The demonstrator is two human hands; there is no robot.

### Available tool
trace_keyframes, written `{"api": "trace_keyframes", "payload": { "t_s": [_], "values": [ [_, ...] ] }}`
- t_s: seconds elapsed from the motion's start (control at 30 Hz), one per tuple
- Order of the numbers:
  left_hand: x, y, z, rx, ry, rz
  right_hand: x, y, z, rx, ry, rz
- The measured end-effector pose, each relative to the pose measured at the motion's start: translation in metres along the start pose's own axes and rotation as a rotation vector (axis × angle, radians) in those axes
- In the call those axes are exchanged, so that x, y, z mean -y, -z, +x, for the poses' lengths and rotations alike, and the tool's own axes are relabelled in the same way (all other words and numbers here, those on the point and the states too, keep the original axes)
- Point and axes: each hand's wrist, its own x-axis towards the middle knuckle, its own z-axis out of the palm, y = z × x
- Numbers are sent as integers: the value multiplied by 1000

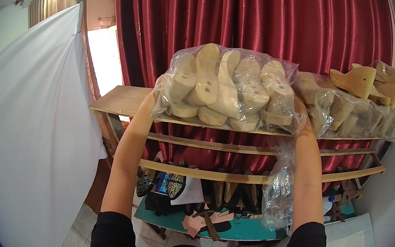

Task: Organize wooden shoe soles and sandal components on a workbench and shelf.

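In the head view, a clear plastic bag packed with pale wooden wedge soles sits on the plank shelf, between both hands; the left hand flanks its left end and the right hand its right end; the fingers are partly hidden, so I cannot tell how firmly they close.

The load looks fairly heavy, its blocks stiff but free to shift; the film seems thin, slippery and easily torn, so support low on both ends, against wood, looks best.

A second bag of wedges crowds the right hand; crumpled plastic hangs near the right forearm; a red curtain backs the shelf; slats run below.
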Motion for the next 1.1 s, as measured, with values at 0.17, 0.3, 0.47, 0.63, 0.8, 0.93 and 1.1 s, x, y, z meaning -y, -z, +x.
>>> {"api": "trace_keyframes", "payload": {
  "t_s": [0.17,0.3,0.47,0.63,0.8,0.93,1.1],
  "values": [
    [2,63,7,-85,218,101,-7,3,12,-3,-69,220],
    [-30,73,-10,-239,215,769,-19,2,7,-9,-163,379],
    [-63,-13,-52,-323,132,431,-34,21,2,-24,-260,561],
    [-55,-9,-80,-16,-524,827,-33,0,10,6,-339,772],
    [-32,-14,-110,-123,-1010,1162,-39,13,15,63,-291,650],
    [-30,-21,-115,-133,-828,933,-43,15,21,37,-147,-34],
    [-28,-15,-117,-167,-799,1150,-45,9,26,-290,132,-714]
  ]
}}
